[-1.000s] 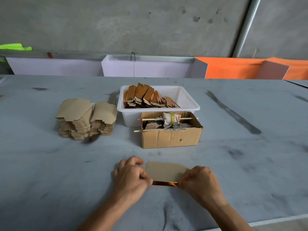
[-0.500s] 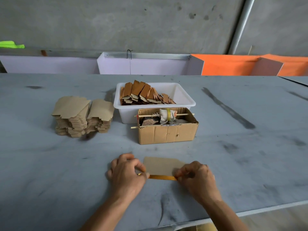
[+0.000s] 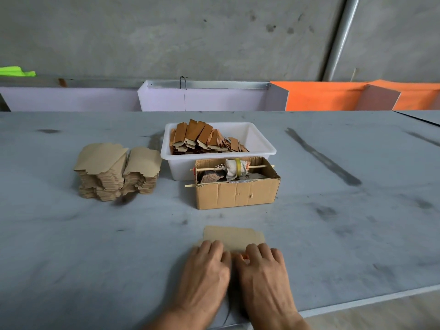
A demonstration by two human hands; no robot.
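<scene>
Here, left hand (image 3: 206, 270) flat on near edge of cardboard blank (image 3: 234, 236), right hand (image 3: 264, 275) alongside, fingers straight, pressing down

L hand (image 3: 205, 273) & R hand (image 3: 264, 277) hide card's (image 3: 234, 235) near edge.

A stack of brown card blanks (image 3: 112, 172) sits left on the table (image 3: 345, 222); a white tub (image 3: 258, 136) of folded pieces (image 3: 200, 139) stands just behind a cardboard box (image 3: 235, 196).

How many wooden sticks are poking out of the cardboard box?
2. The back stick spans the top of the cardboard box; the front stick pokes out at its left, the rest hidden.
</scene>
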